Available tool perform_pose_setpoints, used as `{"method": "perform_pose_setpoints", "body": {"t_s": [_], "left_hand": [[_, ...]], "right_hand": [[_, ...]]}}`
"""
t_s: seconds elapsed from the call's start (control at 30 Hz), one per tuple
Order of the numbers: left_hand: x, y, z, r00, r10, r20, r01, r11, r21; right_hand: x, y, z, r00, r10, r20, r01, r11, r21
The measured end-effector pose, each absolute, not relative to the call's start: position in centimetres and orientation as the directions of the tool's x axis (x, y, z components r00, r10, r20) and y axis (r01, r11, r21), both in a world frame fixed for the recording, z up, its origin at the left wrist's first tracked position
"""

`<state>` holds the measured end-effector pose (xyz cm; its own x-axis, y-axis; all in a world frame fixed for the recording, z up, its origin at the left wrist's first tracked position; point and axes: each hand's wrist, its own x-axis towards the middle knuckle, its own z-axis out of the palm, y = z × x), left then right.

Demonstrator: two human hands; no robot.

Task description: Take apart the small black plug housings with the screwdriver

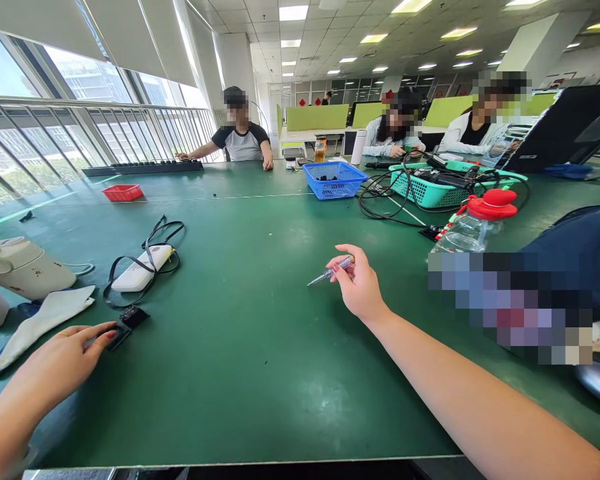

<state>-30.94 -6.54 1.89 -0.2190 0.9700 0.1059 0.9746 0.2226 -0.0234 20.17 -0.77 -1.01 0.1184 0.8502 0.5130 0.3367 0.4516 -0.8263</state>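
Observation:
My right hand (360, 285) is raised over the green table (260, 373), its fingers closed around a small screwdriver (321, 277). The screwdriver's clear handle sits between thumb and fingers, and its thin metal tip points left and down. At the left, my left hand (67, 357) pinches a small black plastic part (119, 335) between thumb and fingers, close to the tabletop. Touching or just beyond that part is another dark blocky piece (134, 316); I cannot tell whether the two are joined.
Beyond my left hand lie a white power bank-like block (139, 272) with a black strap, a pale cloth (43, 327) and a cream bag (27, 267). Farther off stand a red tray (123, 193), blue basket (335, 185), cable-filled green basket (420, 190) and red-lidded bottle (493, 205). Several people sit opposite.

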Motion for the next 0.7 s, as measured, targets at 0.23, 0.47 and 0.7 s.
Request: {"method": "perform_pose_setpoints", "body": {"t_s": [0.23, 0.47, 0.7], "left_hand": [[-33.0, -7.4, 1.0, -0.168, 0.984, -0.051, 0.986, 0.168, -0.019], [-32.3, -7.3, 1.6, -0.103, 0.993, 0.059, 0.994, 0.101, 0.039], [-25.8, -5.9, 4.9, -0.282, 0.952, 0.121, 0.942, 0.298, -0.156]], "right_hand": [[20.1, -0.7, -1.1, 0.118, 0.848, 0.517, 0.338, 0.455, -0.824], [20.1, -0.8, -1.1, 0.117, 0.847, 0.518, 0.329, 0.459, -0.825], [20.2, -0.9, -1.0, 0.11, 0.853, 0.511, 0.326, 0.455, -0.829]]}}
